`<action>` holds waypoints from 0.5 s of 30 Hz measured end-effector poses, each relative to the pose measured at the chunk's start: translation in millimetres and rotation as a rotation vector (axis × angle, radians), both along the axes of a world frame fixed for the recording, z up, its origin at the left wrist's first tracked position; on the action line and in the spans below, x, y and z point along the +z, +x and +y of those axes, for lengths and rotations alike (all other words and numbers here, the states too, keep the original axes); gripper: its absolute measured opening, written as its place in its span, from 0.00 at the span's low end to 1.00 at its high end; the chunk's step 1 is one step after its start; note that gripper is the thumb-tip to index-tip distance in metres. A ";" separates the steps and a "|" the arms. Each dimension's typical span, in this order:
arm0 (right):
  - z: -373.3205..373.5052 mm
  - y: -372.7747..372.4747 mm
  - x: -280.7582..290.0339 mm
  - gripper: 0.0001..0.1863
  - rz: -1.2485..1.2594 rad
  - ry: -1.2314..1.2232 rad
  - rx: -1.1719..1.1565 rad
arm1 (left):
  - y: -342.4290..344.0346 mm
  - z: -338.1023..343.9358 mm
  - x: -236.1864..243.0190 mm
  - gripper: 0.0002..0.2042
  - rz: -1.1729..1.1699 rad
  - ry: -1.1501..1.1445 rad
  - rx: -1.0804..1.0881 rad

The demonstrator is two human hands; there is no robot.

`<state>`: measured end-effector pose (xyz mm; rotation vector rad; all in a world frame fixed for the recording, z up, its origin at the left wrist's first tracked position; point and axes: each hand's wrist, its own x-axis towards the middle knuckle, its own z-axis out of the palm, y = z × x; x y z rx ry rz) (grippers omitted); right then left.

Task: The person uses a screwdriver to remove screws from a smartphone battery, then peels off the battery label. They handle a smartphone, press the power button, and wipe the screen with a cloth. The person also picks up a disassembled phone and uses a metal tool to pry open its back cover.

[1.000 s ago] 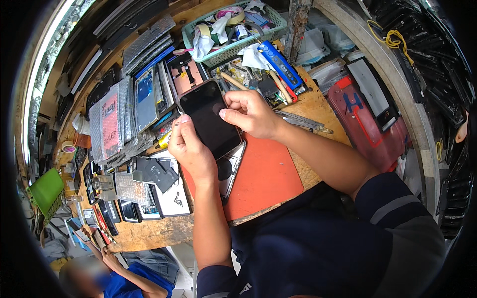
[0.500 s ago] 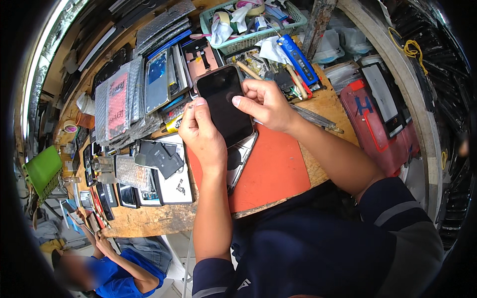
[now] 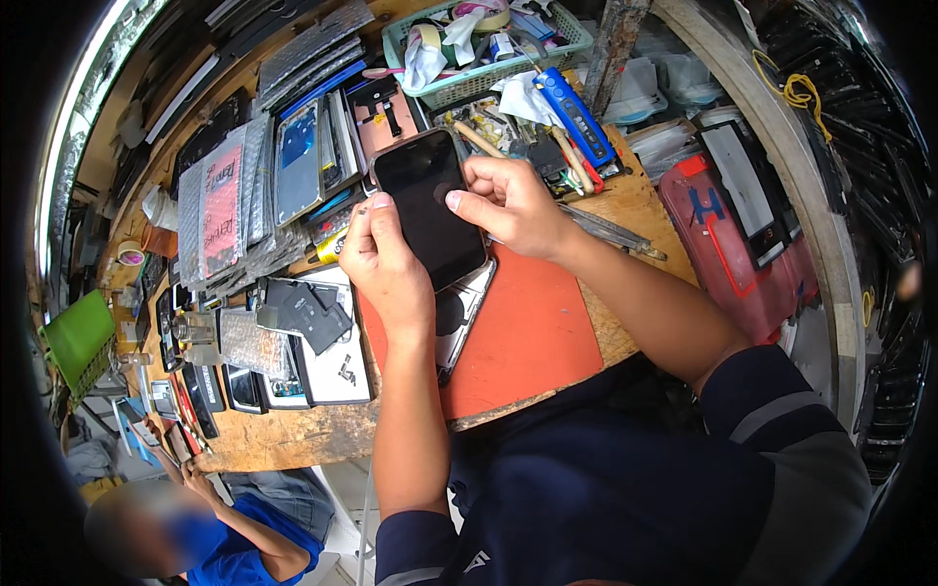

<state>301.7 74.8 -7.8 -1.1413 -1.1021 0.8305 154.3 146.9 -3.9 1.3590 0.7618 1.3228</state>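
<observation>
A black device with a dark glass screen [image 3: 430, 215] is held between my two hands, tilted. My left hand [image 3: 389, 273] grips its left edge, fingers curled, thumb along the side. My right hand [image 3: 513, 210] grips its right side with curled fingers, the thumb resting on the screen. Below the device, an orange mat [image 3: 528, 352] bears another device part with a silver rim [image 3: 461, 317], partly hidden by my left hand and the held device.
The wooden bench [image 3: 283, 439] holds bubble-wrapped stacks [image 3: 249, 195], a white tray of dark parts [image 3: 342, 381], a blue tool [image 3: 576, 117] and a green basket [image 3: 459, 83]. A red case [image 3: 733, 273] lies rightward. A co-worker [image 3: 244, 547] in blue works at lower left.
The whole view has shifted a little between frames. Both hands keep their grip on the black device, with only slight movement.
</observation>
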 end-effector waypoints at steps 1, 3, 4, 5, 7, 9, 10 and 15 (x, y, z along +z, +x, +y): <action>-0.1 0.5 0.9 0.17 -0.002 -0.003 0.003 | -0.7 0.3 0.1 0.11 -0.005 0.000 0.000; -1.6 -0.5 3.8 0.17 0.014 0.001 0.010 | -0.9 -1.0 2.3 0.12 -0.014 -0.016 -0.001; -1.6 -0.9 4.2 0.17 0.023 0.004 0.014 | -0.8 -2.3 4.9 0.12 -0.019 -0.032 -0.001; -0.3 -1.3 3.6 0.17 0.015 0.020 0.006 | -0.4 -2.8 6.4 0.12 -0.024 -0.049 -0.001; 0.1 -2.3 -0.4 0.17 0.000 0.046 -0.011 | -0.9 -1.9 5.0 0.12 -0.031 -0.062 -0.010; -0.9 -0.3 -0.3 0.16 0.003 0.022 0.001 | -0.8 -2.1 6.5 0.13 -0.047 -0.069 -0.018; -0.9 1.0 0.1 0.16 0.002 0.010 0.009 | -0.8 -2.3 5.9 0.13 -0.043 -0.064 -0.020; 4.5 6.5 -10.8 0.18 -0.025 0.022 -0.042 | -1.5 -2.4 6.2 0.12 0.012 -0.005 -0.020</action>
